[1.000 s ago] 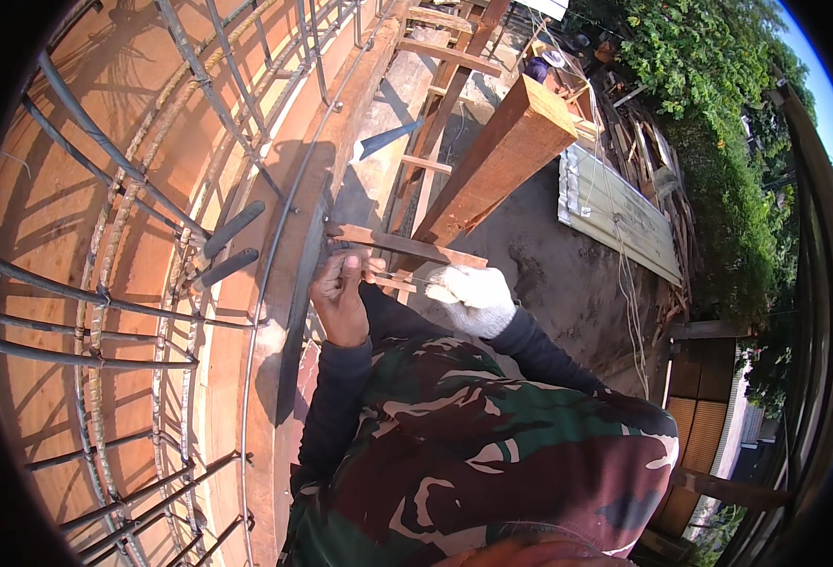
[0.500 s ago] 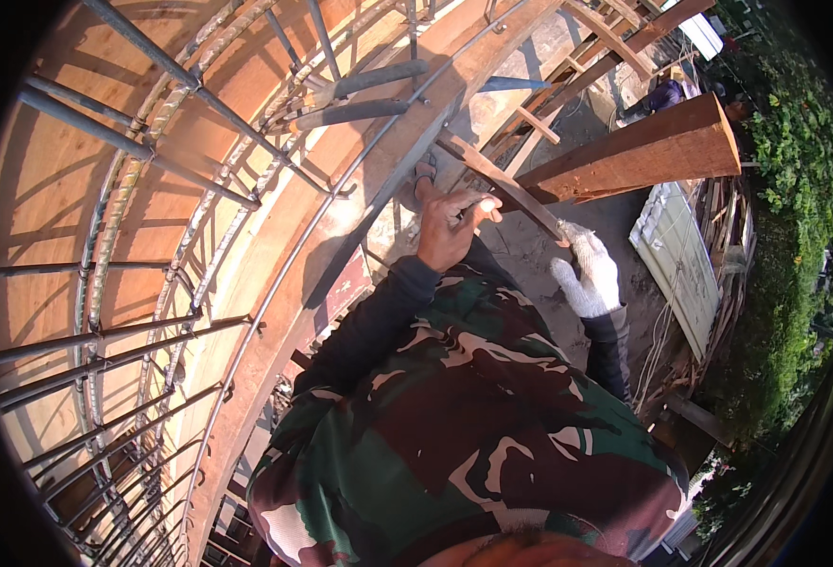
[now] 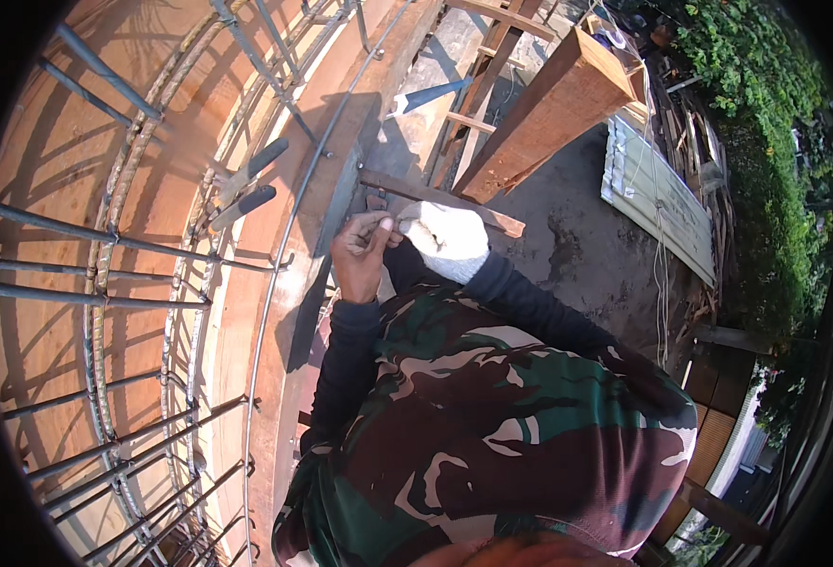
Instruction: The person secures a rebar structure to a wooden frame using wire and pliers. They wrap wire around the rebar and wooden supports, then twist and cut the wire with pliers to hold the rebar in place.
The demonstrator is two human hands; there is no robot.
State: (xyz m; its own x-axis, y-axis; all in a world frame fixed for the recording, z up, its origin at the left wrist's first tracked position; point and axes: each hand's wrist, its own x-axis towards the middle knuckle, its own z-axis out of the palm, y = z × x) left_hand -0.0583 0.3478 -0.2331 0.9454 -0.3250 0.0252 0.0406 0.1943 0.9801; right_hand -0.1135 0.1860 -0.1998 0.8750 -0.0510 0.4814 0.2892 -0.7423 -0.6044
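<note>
My bare left hand [image 3: 360,257] is pinched closed beside the timber beam. Whatever lies between its fingertips is too small to make out. Touching or almost touching those fingertips is my right hand [image 3: 447,242], in a white knitted glove with the fingers curled in. The glove hides anything it may hold. Just beyond both hands a narrow wooden slat [image 3: 494,220] runs out from the timber beam [image 3: 314,203]. To the left, a tool with two dark handles [image 3: 249,197], apparently pliers, rests among the steel bars, its head blurred.
A cage of steel rebar [image 3: 104,236] stands against curved plywood [image 3: 34,350] on my left. A thick wooden post [image 3: 549,118] juts up ahead on the right. Further right lie a pale corrugated sheet [image 3: 658,198], stacked timber and green foliage [image 3: 766,189].
My right hand has come left from the slat's far end to my left hand. The view has shifted, so beam, post and tool appear further left.
</note>
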